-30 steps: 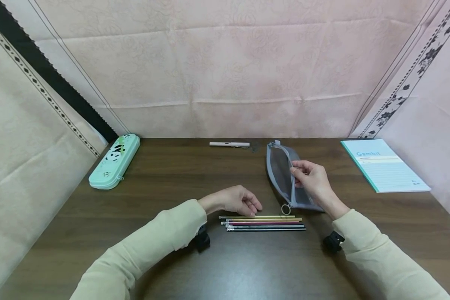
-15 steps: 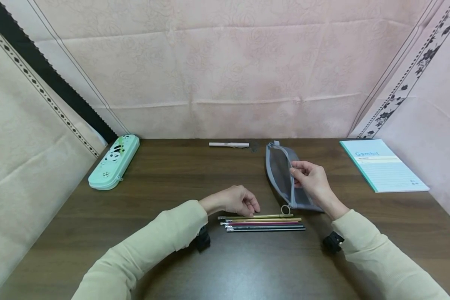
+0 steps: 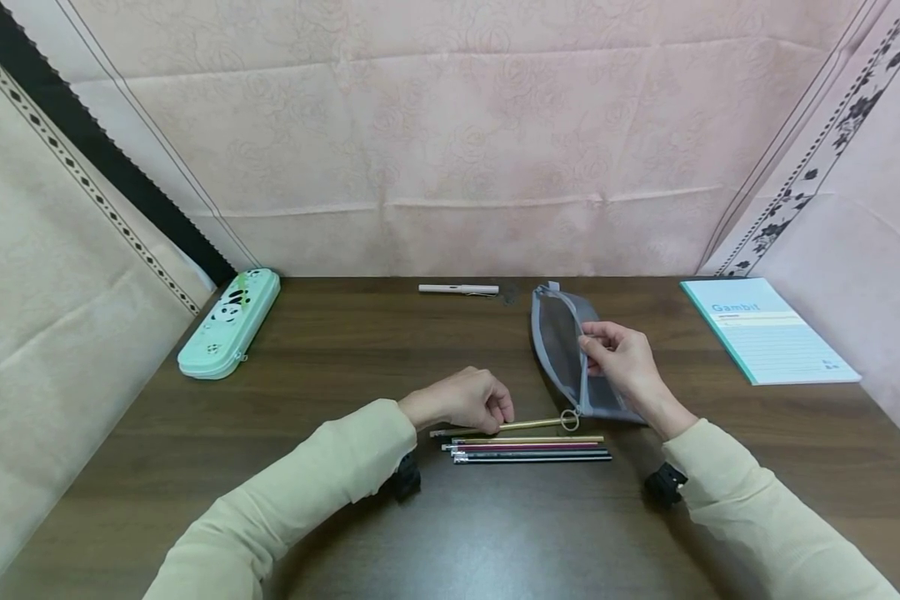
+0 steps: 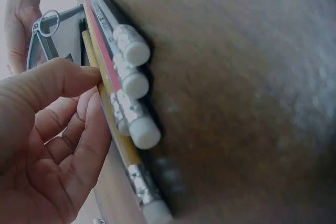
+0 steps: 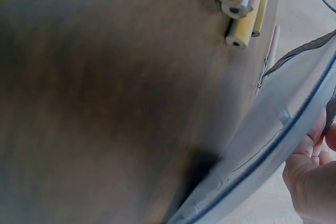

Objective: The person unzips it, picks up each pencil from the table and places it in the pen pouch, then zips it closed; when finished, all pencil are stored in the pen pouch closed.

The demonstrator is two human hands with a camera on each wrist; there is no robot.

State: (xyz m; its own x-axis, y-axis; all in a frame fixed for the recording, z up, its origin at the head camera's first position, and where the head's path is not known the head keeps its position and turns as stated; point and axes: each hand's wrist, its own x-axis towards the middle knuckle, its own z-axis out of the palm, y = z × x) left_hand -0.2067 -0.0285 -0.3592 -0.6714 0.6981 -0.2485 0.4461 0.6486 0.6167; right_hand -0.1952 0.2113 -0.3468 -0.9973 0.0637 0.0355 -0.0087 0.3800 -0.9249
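My left hand (image 3: 471, 402) pinches a yellow pencil (image 3: 531, 424) between thumb and fingers, angled slightly off the other pencils. In the left wrist view its white eraser end (image 4: 156, 211) points toward the camera. Beside it several pencils (image 3: 532, 455), yellow, pink and dark, lie in a row. My right hand (image 3: 624, 360) grips the edge of a grey-blue mesh zipper pouch (image 3: 558, 346), whose mouth gapes toward the left. The pouch's ring pull (image 3: 570, 420) hangs by the pencil's far tip; whether they touch I cannot tell.
A mint pencil case (image 3: 228, 325) with panda pictures lies at the left. A white pen (image 3: 458, 289) rests near the table's back edge, and a notepad (image 3: 768, 332) lies at the right. Cloth hangs behind and on both sides of the brown table (image 3: 345, 533).
The left hand has taken hold of the top yellow pencil and drawn it slightly away from the row, toward the back, now tilted. The right hand stays at the pouch.
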